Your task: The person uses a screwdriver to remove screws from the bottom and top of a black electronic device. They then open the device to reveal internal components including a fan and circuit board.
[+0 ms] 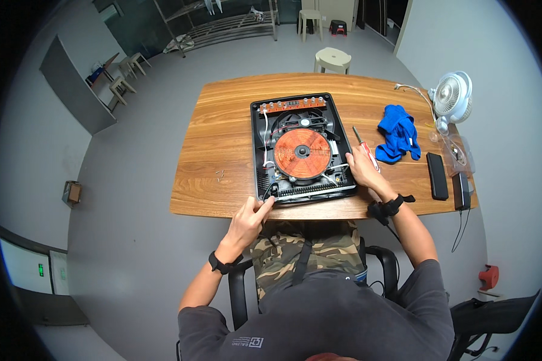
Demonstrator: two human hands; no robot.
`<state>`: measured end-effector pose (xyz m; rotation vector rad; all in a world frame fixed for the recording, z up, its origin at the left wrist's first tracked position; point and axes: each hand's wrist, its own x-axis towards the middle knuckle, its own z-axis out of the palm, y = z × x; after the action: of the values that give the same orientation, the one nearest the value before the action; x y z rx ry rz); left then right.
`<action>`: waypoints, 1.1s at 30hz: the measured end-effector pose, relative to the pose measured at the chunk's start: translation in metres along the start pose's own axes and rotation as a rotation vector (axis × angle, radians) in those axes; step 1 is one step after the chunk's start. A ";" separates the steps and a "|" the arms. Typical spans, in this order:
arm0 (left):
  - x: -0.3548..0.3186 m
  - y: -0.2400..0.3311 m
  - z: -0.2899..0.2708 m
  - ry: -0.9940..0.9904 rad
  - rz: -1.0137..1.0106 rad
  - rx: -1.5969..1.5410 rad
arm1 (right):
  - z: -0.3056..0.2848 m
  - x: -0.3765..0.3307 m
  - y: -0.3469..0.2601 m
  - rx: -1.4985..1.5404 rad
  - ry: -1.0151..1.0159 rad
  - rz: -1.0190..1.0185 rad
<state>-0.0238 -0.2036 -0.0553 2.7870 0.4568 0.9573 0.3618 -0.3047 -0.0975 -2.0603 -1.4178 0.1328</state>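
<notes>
An induction cooker (350,144) lies on the table with its top off and its inside showing. At its middle sits a round copper coil (289,155), with an orange button board (295,104) along the far end. My left hand (246,224) closes with thumb and forefinger on the near left corner, where a black cord (267,190) runs; whether the fingertips also hold the cord is unclear. My right hand (365,169) grips the right rim, its fingertips near a white wire (338,166). A screwdriver (364,144) with a red and white handle lies just beyond that hand.
Several small screws (220,175) lie left of the cooker. On the right are a blue cloth (398,133), a black case (437,175), a clear plastic box (456,154), a black power bank-like block (461,191) and a white fan (453,97). A stool (332,58) stands beyond the table.
</notes>
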 end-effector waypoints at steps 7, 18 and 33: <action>-0.006 -0.015 -0.009 -0.095 0.143 -0.028 | -0.034 0.008 -0.016 0.040 -0.190 0.073; -0.021 0.015 -0.012 0.089 -0.360 -0.440 | -0.069 0.007 -0.049 0.013 -0.028 -0.021; 0.022 0.020 -0.037 -0.128 -0.640 -0.431 | -0.040 0.022 -0.149 0.135 -0.370 -0.687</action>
<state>-0.0258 -0.2128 -0.0092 2.0872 0.9194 0.6257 0.2669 -0.2697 0.0212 -1.3842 -2.1958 0.3192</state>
